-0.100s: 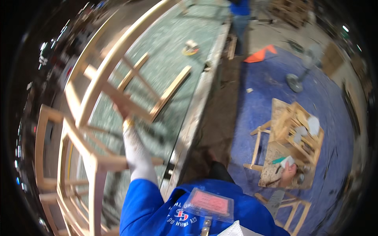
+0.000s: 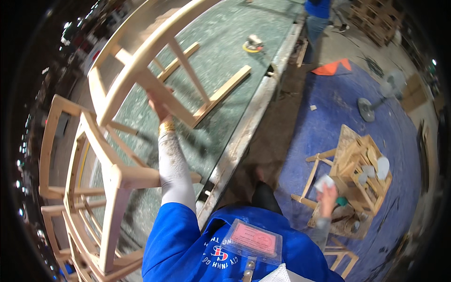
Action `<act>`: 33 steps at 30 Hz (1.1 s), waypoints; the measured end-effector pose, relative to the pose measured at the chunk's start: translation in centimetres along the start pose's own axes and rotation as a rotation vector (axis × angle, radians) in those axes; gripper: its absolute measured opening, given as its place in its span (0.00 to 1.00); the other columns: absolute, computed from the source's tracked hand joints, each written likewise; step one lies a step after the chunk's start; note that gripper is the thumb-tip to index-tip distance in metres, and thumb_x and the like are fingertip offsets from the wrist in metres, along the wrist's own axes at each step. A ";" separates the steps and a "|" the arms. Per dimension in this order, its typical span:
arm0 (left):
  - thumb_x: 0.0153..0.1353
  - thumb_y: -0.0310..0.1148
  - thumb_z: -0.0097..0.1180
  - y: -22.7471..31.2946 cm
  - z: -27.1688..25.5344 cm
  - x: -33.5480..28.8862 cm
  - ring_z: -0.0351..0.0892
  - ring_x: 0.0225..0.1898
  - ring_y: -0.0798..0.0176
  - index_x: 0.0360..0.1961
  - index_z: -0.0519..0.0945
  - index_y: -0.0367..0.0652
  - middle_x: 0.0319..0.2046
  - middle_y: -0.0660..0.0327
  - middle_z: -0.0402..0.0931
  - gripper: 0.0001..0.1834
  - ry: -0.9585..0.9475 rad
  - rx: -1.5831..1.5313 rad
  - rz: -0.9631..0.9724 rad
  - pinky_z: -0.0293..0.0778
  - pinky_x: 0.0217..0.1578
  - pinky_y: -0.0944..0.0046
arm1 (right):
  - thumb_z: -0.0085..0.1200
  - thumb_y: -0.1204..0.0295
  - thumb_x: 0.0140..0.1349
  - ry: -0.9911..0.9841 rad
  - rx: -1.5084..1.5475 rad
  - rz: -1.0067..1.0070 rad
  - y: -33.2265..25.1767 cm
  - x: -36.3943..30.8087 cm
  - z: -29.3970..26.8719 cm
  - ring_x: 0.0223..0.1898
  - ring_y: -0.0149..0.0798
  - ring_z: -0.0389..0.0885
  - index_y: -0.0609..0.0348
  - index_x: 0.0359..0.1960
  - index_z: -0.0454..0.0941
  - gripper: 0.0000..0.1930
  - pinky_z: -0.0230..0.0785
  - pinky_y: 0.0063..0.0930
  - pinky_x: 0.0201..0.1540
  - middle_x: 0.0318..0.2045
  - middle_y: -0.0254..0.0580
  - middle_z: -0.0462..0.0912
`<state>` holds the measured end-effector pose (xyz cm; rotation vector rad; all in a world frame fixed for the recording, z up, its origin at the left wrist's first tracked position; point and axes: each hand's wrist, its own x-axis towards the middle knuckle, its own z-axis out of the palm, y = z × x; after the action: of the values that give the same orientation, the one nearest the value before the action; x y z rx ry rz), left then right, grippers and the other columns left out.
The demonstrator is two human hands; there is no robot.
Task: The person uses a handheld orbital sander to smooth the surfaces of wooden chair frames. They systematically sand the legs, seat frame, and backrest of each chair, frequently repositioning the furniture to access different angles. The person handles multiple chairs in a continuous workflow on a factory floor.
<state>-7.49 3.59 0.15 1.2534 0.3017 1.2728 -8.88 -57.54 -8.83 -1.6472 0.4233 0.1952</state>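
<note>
A pale wooden chair frame with a long curved rail rests tilted on the green tabletop. My left hand grips its flat lower rail, fingers partly hidden behind the wood. A gold bracelet and a white sleeve cover that wrist. Off to the right, over the wooden stand, my right hand pinches a small white pad, slightly blurred; its exact kind cannot be made out. Just beside that hand, a teal object lies on the stand's board.
More chair frames stand close at my left. A round sander-like tool sits farther up the table. Wood pieces fill a box on the stand. Beyond are a fan, an orange cloth and another person.
My right hand has lifted from the stand's board and moved left with the white pad. The left hand keeps its hold on the chair frame. The whole view has shifted.
</note>
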 end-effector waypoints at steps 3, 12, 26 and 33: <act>0.59 0.66 0.37 -1.7 0.6 -0.6 0.77 0.25 0.59 0.44 0.66 0.37 0.23 0.51 0.76 0.37 0.009 -0.040 0.017 0.73 0.28 0.62 | 0.53 0.74 0.59 -0.500 -0.052 -0.049 -1.4 4.3 12.5 0.17 0.22 0.70 0.61 0.37 0.73 0.06 0.57 0.17 0.15 0.24 0.31 0.77; 0.51 0.77 0.24 -1.3 1.2 0.2 0.75 0.26 0.53 0.44 0.63 0.40 0.23 0.50 0.73 0.46 0.010 0.161 -0.040 0.72 0.30 0.57 | 0.51 0.68 0.56 -0.803 -0.523 -0.774 -2.9 5.7 50.9 0.29 0.64 0.75 0.64 0.27 0.71 0.10 0.68 0.50 0.31 0.21 0.60 0.76; 0.40 0.84 0.17 -2.3 -1.0 -0.6 0.75 0.26 0.53 0.36 0.71 0.37 0.26 0.55 0.73 0.56 0.047 0.136 -0.104 0.72 0.32 0.54 | 0.48 0.73 0.57 -0.982 -0.645 -0.897 -0.7 6.1 54.5 0.28 0.63 0.77 0.63 0.34 0.68 0.07 0.70 0.52 0.30 0.21 0.60 0.76; 0.39 0.84 0.16 -2.4 -0.3 -0.7 0.76 0.27 0.53 0.36 0.71 0.38 0.26 0.54 0.73 0.57 0.063 0.153 -0.103 0.72 0.32 0.55 | 0.52 0.71 0.55 -1.088 -0.687 -0.904 0.0 8.1 50.0 0.24 0.61 0.76 0.61 0.31 0.69 0.07 0.67 0.47 0.24 0.18 0.57 0.75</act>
<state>-6.69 3.67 -2.24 1.3119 0.5107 1.2198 4.48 -9.60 -18.08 -1.9280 -1.3153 0.5345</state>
